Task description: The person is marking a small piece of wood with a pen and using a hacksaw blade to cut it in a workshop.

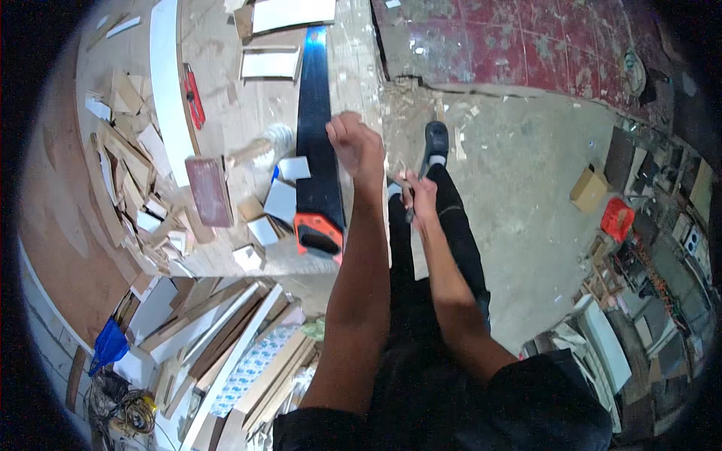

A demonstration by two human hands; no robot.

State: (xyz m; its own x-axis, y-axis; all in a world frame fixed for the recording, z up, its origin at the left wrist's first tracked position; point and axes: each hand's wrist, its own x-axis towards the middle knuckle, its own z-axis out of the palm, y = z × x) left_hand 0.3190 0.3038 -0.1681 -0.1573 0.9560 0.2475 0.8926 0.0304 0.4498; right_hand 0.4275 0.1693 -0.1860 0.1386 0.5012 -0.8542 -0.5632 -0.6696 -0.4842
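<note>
Slim item, dark at its lower end: just right of frame centre, in the right hand. We note that hand's fingers folded around it, back of the hand turned up; blur hides the item's exact shape. The right forearm rises from the lower right, bent at the elbow and angled up and left, over the dark trousers.

Left hand: upper centre, fingers curled into a loose fist, knuckles towards the top of the frame, wrist slightly bent. We cannot tell whether anything sits inside the curl. Its forearm runs nearly straight up from the lower centre, along the bench's right side.

Under and beside that fist lies a handsaw, blade pointing up the frame, orange-and-black handle nearest us. We cannot tell whether the fingers touch the blade.

Further left on the workbench: a reddish-brown block, a red knife alongside a long white strip, then heaped offcuts.

Lower left: stacked boards and a blue bag. Right of frame: a cardboard box on the floor, near a red bag.
</note>
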